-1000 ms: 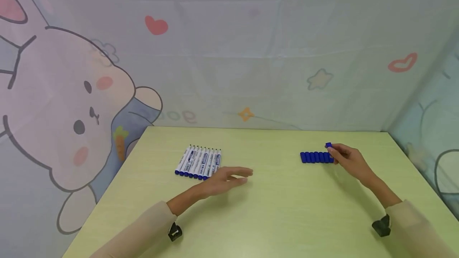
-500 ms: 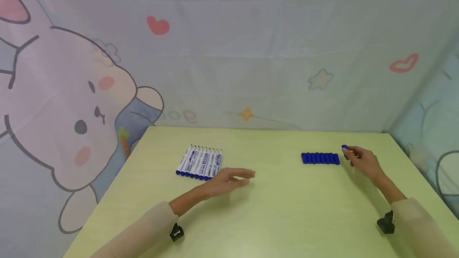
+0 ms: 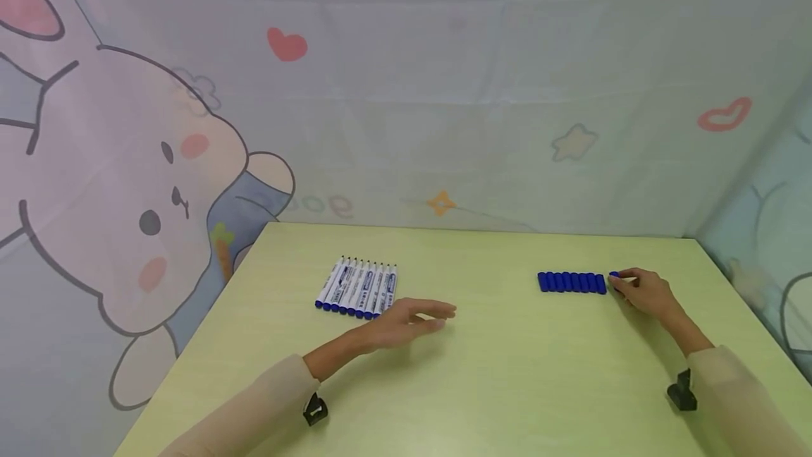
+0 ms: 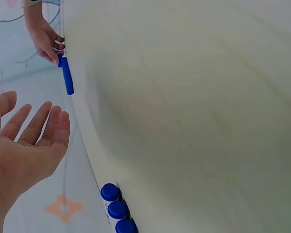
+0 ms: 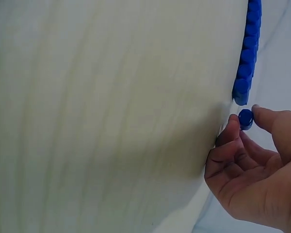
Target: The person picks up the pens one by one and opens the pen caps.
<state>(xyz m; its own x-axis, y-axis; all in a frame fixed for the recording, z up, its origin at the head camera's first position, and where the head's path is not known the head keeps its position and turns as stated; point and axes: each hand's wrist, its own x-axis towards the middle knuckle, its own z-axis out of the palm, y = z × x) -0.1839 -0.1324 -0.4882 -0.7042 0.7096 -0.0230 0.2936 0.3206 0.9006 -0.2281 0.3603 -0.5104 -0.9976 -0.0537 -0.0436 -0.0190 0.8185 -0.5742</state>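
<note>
A blue marker cap [image 5: 245,119] is pinched between the thumb and fingers of my right hand [image 3: 646,293], just past the right end of a row of blue caps [image 3: 571,282]. In the right wrist view a small gap parts the held cap from that row. My left hand [image 3: 406,323] hovers with relaxed fingers and holds nothing. Several uncapped white markers [image 3: 358,288] with blue ends and dark tips lie side by side behind it, partly covered by the hand. The left wrist view shows the left palm [image 4: 29,155] near the blue marker ends [image 4: 117,209].
Both rows lie on a pale yellow-green table [image 3: 482,372]. Behind its far edge hangs a cloth backdrop [image 3: 406,90] printed with a rabbit, hearts and stars. A black wrist mount [image 3: 682,392] sits below the right sleeve.
My right hand has moved right from the row's end with a cap, then lowered it toward the table beside the row. The left hand stays nearly in place.
</note>
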